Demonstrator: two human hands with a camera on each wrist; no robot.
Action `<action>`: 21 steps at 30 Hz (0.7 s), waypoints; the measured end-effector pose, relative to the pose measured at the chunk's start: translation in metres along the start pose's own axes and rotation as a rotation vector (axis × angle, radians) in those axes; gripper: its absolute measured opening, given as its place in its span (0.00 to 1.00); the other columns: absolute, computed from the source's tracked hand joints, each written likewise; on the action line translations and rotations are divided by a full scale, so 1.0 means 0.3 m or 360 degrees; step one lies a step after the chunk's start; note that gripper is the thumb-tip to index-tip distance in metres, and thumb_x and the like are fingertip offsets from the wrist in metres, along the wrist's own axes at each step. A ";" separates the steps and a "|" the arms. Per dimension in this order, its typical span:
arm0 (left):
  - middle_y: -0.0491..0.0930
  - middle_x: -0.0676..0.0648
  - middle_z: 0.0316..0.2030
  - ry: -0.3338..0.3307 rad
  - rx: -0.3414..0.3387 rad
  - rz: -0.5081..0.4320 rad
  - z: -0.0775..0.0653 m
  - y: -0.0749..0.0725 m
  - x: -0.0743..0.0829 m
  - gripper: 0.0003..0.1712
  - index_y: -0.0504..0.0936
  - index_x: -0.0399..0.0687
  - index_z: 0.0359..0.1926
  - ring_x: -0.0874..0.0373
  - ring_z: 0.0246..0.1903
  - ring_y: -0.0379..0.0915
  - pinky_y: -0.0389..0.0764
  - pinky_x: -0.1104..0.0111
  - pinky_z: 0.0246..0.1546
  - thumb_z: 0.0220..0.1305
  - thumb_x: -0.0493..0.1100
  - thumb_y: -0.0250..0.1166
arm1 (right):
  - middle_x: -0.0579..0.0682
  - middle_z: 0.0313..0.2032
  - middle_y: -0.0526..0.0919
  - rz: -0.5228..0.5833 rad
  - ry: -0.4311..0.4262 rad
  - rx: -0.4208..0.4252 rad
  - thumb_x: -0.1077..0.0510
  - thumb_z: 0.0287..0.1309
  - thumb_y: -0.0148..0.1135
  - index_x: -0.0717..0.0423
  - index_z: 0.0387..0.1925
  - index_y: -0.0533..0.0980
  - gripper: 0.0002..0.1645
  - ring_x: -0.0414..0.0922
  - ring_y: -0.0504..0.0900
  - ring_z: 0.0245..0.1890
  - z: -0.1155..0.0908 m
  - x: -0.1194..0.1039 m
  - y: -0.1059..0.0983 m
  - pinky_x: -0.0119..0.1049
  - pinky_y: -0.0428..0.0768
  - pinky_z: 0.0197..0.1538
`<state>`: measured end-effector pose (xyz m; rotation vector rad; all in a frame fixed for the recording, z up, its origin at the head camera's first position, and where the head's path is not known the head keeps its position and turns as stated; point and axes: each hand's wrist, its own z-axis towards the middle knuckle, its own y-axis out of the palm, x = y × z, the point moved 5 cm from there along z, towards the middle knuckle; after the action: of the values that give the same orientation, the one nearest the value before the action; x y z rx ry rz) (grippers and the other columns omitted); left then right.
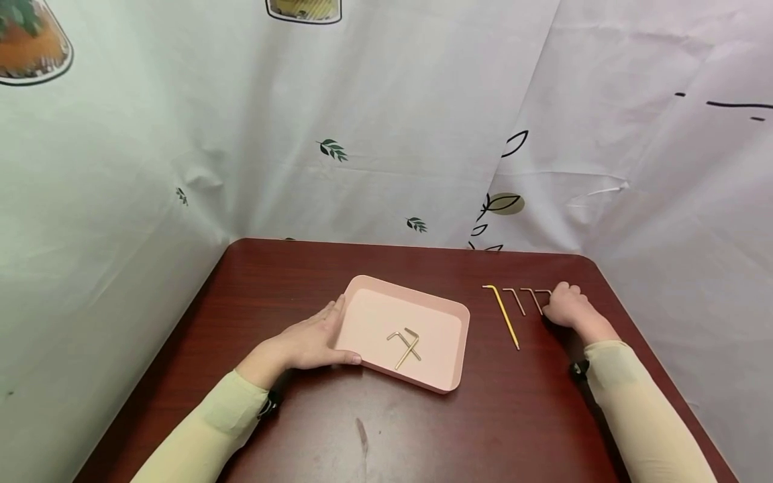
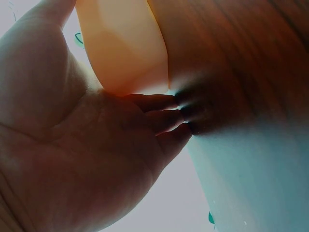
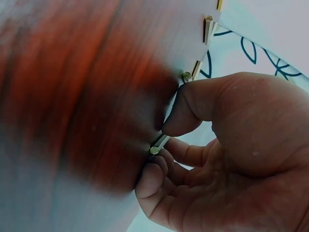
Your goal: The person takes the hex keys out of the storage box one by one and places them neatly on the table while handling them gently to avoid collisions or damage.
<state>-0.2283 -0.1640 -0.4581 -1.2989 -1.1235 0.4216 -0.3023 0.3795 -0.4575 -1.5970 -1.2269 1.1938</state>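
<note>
A pink tray (image 1: 374,288) sits mid-table with two brass-coloured hex keys (image 1: 413,349) lying crossed in it. My left hand (image 1: 311,341) rests against its left side, fingers straight along the edge and thumb at the near left corner. The left wrist view shows that palm (image 2: 87,140) against the tray wall (image 2: 130,48). At the table's right, my right hand (image 1: 570,305) pinches the rightmost hex key (image 3: 159,143) of a row, thumb on one side and curled fingers on the other. Most of that key is hidden from the head view.
Left of the right hand lie two more small hex keys (image 1: 533,300) and a longer yellow hex key (image 1: 504,315), side by side on the dark red table (image 1: 410,436). White patterned cloth (image 1: 386,134) hangs behind and at both sides of the table.
</note>
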 end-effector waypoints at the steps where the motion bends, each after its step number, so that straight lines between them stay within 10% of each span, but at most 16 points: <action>1: 0.44 0.29 0.88 -0.0002 -0.0002 -0.0002 0.000 -0.001 0.001 0.81 0.40 0.29 0.88 0.33 0.86 0.47 0.63 0.44 0.81 0.65 0.82 0.68 | 0.88 0.48 0.65 -0.0003 -0.0002 0.0002 0.60 0.67 0.57 0.89 0.51 0.59 0.32 0.82 0.75 0.49 0.000 -0.001 -0.001 0.72 0.77 0.56; 21: 0.44 0.30 0.88 -0.0007 0.0015 -0.0027 0.004 0.003 -0.004 0.79 0.40 0.29 0.89 0.33 0.86 0.47 0.63 0.43 0.80 0.66 0.79 0.71 | 0.90 0.50 0.66 -0.0002 0.0013 0.0006 0.57 0.69 0.60 0.91 0.55 0.57 0.37 0.86 0.73 0.52 -0.007 0.007 -0.014 0.75 0.76 0.58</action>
<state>-0.2296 -0.1641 -0.4595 -1.2797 -1.1343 0.4169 -0.3012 0.3825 -0.4533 -1.5965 -1.2196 1.1873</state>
